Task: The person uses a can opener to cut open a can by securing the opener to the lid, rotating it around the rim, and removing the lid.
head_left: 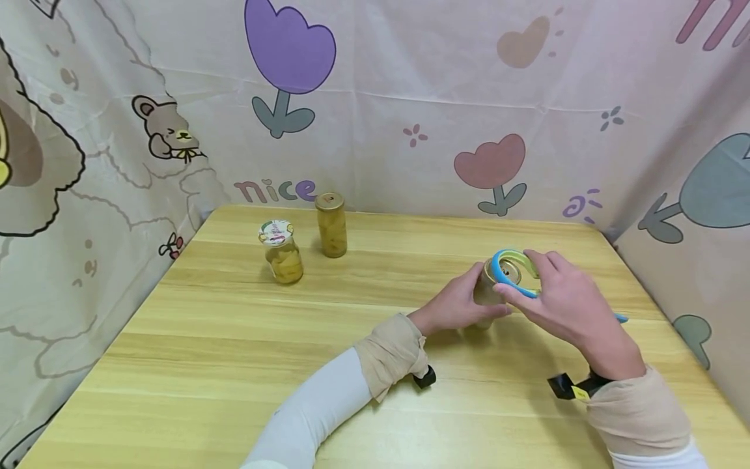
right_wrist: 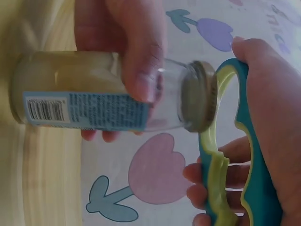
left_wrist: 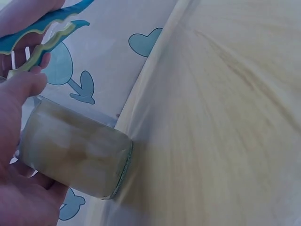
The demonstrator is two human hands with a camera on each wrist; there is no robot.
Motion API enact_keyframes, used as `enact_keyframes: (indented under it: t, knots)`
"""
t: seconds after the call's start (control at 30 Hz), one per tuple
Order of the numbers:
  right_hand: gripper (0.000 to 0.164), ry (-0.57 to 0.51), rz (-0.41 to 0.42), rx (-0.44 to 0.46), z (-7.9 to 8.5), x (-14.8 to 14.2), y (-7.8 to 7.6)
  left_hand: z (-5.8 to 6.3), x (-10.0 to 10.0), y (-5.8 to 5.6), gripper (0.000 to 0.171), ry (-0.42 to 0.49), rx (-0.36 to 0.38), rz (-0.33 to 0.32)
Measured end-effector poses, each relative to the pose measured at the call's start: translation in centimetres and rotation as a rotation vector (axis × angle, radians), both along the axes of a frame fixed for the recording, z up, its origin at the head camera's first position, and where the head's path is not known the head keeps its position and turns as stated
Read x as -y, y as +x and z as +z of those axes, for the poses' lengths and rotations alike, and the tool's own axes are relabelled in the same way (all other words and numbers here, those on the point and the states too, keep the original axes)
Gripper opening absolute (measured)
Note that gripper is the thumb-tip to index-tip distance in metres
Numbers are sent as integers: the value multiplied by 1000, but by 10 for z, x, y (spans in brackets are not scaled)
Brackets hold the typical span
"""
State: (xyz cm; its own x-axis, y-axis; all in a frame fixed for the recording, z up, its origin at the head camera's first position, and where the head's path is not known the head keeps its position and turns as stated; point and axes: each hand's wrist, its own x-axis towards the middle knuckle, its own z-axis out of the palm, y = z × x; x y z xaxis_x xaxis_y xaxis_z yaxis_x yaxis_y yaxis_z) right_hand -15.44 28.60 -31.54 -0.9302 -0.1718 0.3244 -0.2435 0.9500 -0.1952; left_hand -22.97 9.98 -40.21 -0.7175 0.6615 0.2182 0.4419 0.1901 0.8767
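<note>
Item: glass jar [head_left: 484,296], right of centre in the head view, standing on the wooden table [head_left: 234,365]. Pale contents; blue label with barcode, seen in the right wrist view [right_wrist: 89,109]. Gold-coloured metal lid [right_wrist: 200,96] in place on the neck.

Left hand [head_left: 454,306]: wrapped around the jar body from the left side of the frame, fingers and thumb curled round the glass. In the left wrist view the jar [left_wrist: 77,153] lies across the palm at lower left, thumb along its upper side.

Right hand [head_left: 565,296]: immediately right of the jar, fingers curled round the handles of a blue and yellow-green jar opener [head_left: 511,267]. The opener's ring sits at the top of the jar, over the lid. In the right wrist view the opener [right_wrist: 225,150] occupies the right half of the frame, its yellow-green inner edge against the lid rim. Its toothed handles [left_wrist: 44,35] show at the upper left of the left wrist view.

Also on the table, upper left of the head view and well apart from both hands: a short jar with a printed lid [head_left: 282,251], yellowish contents; just to its right and farther back, a tall narrow jar with a gold lid [head_left: 331,225].

Surround: printed cloth backdrop [head_left: 410,98] with tulips, a bear and the word "nice".
</note>
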Motion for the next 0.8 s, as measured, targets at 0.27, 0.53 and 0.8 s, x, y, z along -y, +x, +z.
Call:
enact_keyframes:
  t: [0.27, 0.53, 0.8]
  knots:
    - [72, 54, -34, -38, -5, 8, 0, 1, -2, 3, 77, 21, 3, -7]
    - [74, 83, -33, -68, -6, 14, -3, 4, 0, 3, 74, 44, 12, -7]
    - [75, 111, -43, -88, -6, 18, -2, 3, -1, 3, 75, 72, 31, -40]
